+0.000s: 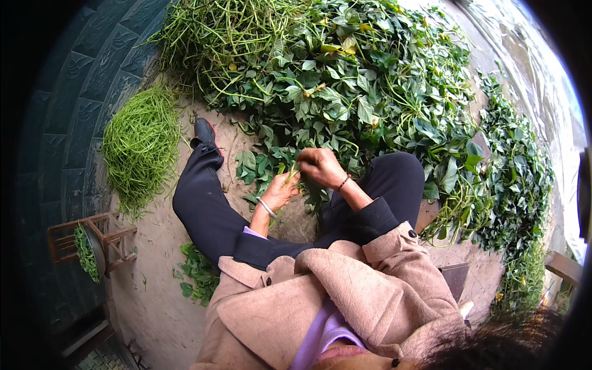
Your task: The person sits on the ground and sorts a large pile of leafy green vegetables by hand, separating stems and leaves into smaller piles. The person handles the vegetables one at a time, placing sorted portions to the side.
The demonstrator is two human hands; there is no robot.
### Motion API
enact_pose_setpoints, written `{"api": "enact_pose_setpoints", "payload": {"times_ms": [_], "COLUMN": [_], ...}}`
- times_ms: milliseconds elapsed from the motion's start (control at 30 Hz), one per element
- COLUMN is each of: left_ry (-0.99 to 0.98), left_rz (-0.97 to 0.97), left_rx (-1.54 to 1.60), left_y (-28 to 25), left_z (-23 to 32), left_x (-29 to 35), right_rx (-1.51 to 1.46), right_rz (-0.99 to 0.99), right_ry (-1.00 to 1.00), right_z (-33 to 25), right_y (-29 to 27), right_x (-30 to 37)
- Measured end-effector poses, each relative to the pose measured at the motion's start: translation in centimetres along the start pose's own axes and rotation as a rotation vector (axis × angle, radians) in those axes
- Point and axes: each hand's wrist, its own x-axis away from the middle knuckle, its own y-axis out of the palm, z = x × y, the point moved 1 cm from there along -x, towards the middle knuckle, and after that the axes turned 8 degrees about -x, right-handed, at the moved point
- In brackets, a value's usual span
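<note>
Your green stems (292, 175) are in front of your body, low between your spread knees, where your two hands meet just short of the big leafy heap (370, 86). The short length that shows runs away from you, its long axis leaning slightly to the right, with the upper end beside your right fingertips and the lower end going into your left grip; the rest is covered by your fingers. Your left hand (281, 190) is narrow, thumb and fingers closed on the stems. Your right hand (320, 166) is curled with its knuckles up, right against the left fingertips; its fingertips are partly hidden, so I cannot tell whether they pinch anything. You have a pale bangle (267, 208) on your left wrist and a dark band (343, 182) on your right. Everything lies on a bare, dusty, light brown floor (160, 302). To your left is a pile of thin stems (142, 145), their lengths mostly trending toward you at its near end, and nearer to you a wooden stool (114, 237) beside a bowl (97, 251) with chopped-looking greens (85, 253). Loose leaves (200, 279) lie by your left thigh. More vines (518, 166) spread along the right side, next to crumpled clear plastic sheeting (530, 55), and a dark teal block-patterned wall (77, 80) curves along the left.
</note>
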Motion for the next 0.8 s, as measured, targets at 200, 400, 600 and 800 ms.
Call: {"api": "enact_pose_setpoints", "payload": {"times_ms": [200,400,600,800], "left_ry": [0.08,0.113,0.061,0.106], "left_rz": [-0.053,-0.095,-0.056,-0.039], "left_rx": [0.131,0.034,0.017,0.147], "left_y": [-0.3,0.7,0.1,-0.8], "left_z": [1.2,3.1,1.6,2.7], "left_x": [0.9,1.3,1.0,1.4], "right_rx": [-0.103,-0.291,-0.288,-0.085], "right_rz": [0.47,0.176,-0.384,-0.214], "right_ry": [0.258,0.195,0.179,0.119], "right_z": [1.8,2.8,4.0,4.1], "right_y": [-3.1,-3.1,-1.5,-2.1], "right_x": [-0.8,-0.7,0.0,-0.1]}}
